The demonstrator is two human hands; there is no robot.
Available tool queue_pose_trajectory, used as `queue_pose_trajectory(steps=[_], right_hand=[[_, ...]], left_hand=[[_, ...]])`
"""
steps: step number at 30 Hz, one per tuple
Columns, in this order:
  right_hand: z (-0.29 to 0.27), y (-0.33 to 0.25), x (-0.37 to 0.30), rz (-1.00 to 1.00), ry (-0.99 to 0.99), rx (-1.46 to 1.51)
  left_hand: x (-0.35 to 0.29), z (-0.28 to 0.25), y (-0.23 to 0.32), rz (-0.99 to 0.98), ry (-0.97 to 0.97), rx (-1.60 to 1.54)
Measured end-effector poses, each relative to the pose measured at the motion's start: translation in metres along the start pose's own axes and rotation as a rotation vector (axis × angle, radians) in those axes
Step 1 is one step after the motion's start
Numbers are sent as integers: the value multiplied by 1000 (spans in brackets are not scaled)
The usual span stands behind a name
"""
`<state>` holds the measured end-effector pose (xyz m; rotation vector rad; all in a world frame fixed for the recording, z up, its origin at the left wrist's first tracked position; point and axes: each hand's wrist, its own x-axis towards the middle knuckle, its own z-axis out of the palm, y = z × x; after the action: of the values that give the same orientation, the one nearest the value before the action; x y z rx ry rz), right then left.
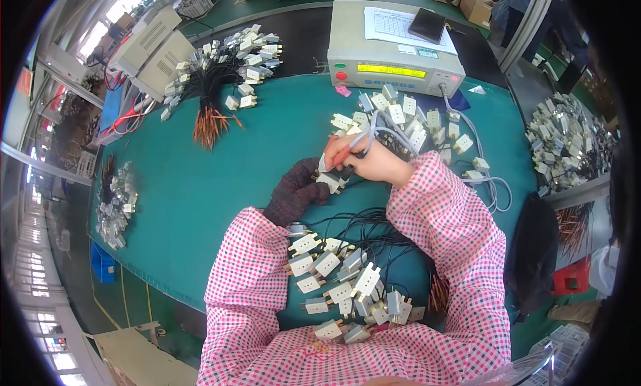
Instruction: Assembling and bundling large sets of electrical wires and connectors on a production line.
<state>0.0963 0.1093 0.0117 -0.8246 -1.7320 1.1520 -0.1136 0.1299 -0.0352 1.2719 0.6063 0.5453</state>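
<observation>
My left hand (295,191), in a dark knitted glove, grips a small white and grey plug connector (330,181) over the middle of the green mat. From the right, my bare right hand (375,162) is closed round a red pen-like test probe (341,156) held against or just above the connector; contact is too small to tell. A grey cable (394,134) loops by the right hand. Just below both hands lies a pile of like connectors (339,292) with black wires, close to my body. More connectors (395,112) are heaped beyond the right hand.
A beige test instrument (344,56) with a yellow display stands at the back, papers and a phone (427,26) on top. A wire bundle with copper ends (212,122) lies back left. Another connector bunch (119,202) sits at the left edge; a large heap (567,142) is at right.
</observation>
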Motion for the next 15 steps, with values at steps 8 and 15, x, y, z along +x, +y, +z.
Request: queue_pose_trajectory(steps=[8, 15], right_hand=[[-2, -2, -3, -25, -41, -104], [0, -5, -4, -7, -38, -223]], left_hand=[[-3, 5, 9, -84, 61, 11], [-2, -2, 12, -65, -8, 35]])
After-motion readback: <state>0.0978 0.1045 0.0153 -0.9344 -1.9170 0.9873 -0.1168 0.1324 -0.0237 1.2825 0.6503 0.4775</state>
